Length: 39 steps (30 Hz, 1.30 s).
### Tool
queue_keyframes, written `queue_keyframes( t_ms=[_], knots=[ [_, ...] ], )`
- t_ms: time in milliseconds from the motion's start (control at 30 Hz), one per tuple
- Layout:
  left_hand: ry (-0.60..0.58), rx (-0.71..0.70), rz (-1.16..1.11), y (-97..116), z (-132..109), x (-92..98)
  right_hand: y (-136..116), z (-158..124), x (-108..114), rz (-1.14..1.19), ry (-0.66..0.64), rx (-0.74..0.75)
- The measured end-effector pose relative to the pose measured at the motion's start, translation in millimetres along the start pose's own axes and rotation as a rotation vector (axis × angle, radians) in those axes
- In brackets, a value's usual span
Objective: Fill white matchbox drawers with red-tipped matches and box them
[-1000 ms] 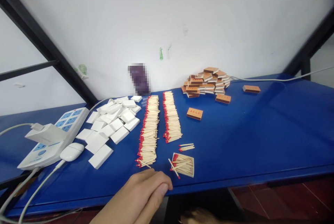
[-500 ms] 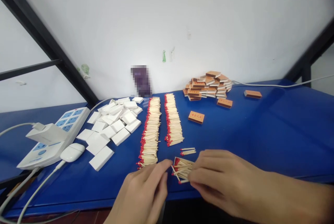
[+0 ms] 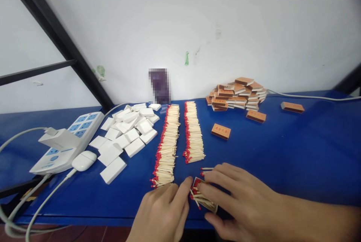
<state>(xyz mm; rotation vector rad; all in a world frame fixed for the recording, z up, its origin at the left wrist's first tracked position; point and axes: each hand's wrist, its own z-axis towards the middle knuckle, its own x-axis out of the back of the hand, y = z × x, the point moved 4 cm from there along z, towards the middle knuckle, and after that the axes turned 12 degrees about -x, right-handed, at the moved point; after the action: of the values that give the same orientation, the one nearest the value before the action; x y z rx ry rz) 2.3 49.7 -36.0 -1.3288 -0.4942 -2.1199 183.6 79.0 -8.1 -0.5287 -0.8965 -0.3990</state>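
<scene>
A small matchbox tray (image 3: 213, 206) lies tilted near the front edge, filled with red-tipped matches (image 3: 201, 198). A few of them stick out past its left end. My right hand (image 3: 237, 198) reaches over it from the right, fingertips on the matches and thumb apart below. My left hand (image 3: 165, 210) is at the tray's left corner, index finger stretched out and the other fingers loosely bent; nothing shows in it. Some loose matches (image 3: 207, 169) lie just behind, partly covered by my right fingers. Beyond are a long row of matches (image 3: 167, 148) and a shorter row (image 3: 194, 133).
White trays (image 3: 134, 146) are heaped at left, beside a power strip (image 3: 67, 142) with a charger and cables. Orange matchboxes (image 3: 239, 93) are piled against the wall at right. Three single matchboxes (image 3: 221, 131) lie nearer. A pixelated dark item (image 3: 160, 85) leans on the wall.
My right hand has let its grip on the tray's right end open and moved its fingers over the matches. The tray has turned at an angle. The view has shifted slightly left.
</scene>
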Motion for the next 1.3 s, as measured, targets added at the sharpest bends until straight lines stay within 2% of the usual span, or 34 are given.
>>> queue_keyframes(
  t_ms=[167, 533, 900, 1067, 1200, 1300],
  knots=[
    [-0.046, -0.013, -0.027, 0.1, -2.9, -0.7, 3.4, -0.5, -2.3, 0.072, -0.004, 0.004],
    [0.121, 0.019, -0.056, -4.1, -0.3, -1.4, 10.6, 2.3, -0.8, 0.175, 0.020, -0.069],
    [0.251, 0.074, -0.102, -0.9, -0.9, 7.1, 14.6, -1.4, 1.1, 0.188, 0.039, -0.021],
    [0.340, 0.061, -0.139, 2.4, 2.1, 11.9, 18.2, 7.1, 7.0, 0.275, 0.059, -0.100],
    [0.354, 0.019, -0.136, 6.4, 4.7, 10.6, 10.0, 18.4, 2.9, 0.495, -0.006, -0.171],
    [0.388, -0.006, -0.103, 9.1, 5.9, 10.2, 3.3, 25.7, -1.8, 0.568, -0.062, -0.248]
  ],
)
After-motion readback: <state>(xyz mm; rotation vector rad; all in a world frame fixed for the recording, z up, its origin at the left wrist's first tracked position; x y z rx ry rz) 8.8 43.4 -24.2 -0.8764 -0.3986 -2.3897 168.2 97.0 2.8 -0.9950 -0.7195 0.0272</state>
